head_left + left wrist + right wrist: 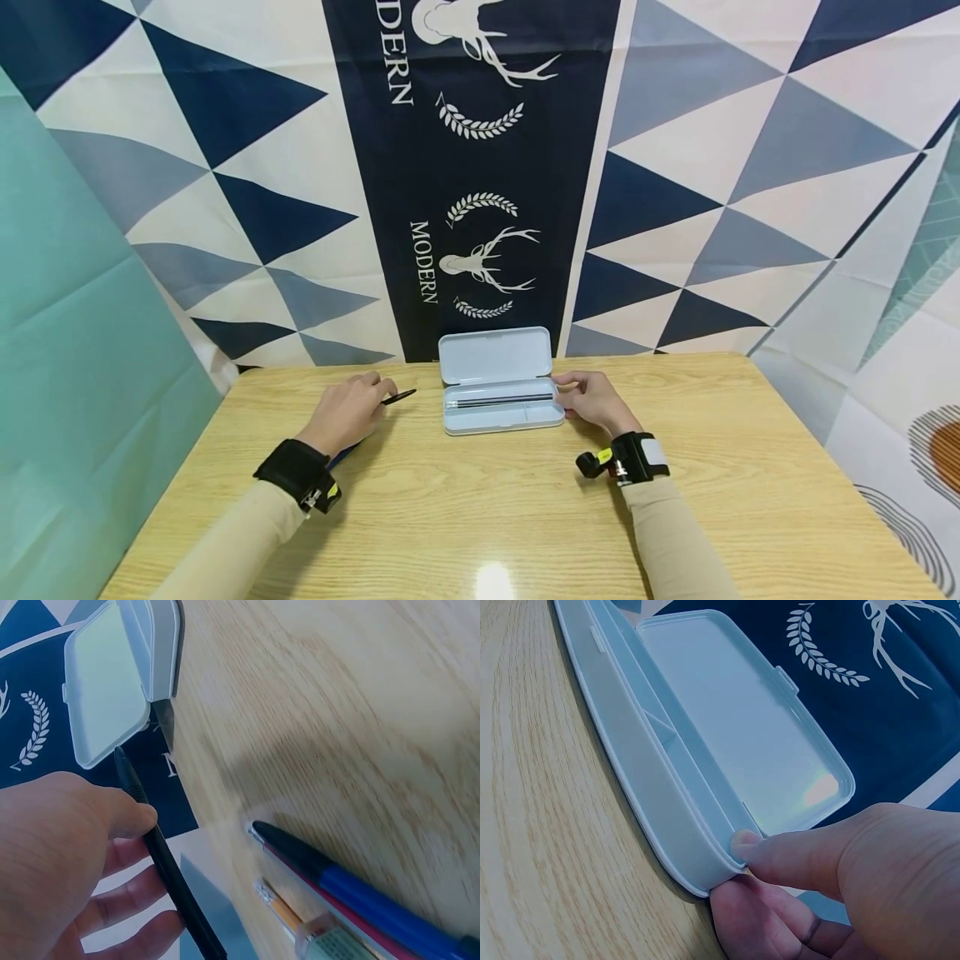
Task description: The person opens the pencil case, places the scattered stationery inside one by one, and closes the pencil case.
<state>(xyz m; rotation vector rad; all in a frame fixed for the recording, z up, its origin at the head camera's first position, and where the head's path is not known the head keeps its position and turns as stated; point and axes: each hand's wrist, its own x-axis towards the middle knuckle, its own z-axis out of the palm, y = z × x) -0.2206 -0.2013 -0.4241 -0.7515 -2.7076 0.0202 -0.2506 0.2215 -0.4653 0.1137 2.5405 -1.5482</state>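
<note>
A light blue pencil case (504, 427) lies on the table with its lid (495, 354) tipped up. Long dark sticks like pencils (502, 402) lie inside it. My left hand (347, 410) pinches a black pen (178, 881) between thumb and fingers, left of the case and apart from it. My right hand (594, 402) grips the case's right end, with the thumb over the rim in the right wrist view and the fingers against the outside.
By the left hand lie a blue pen (382, 904), a dark red pen (341, 900), a pencil (277, 902) and a clear-wrapped block with a green label (337, 943). A patterned cloth (487, 167) hangs behind the wooden table (480, 500).
</note>
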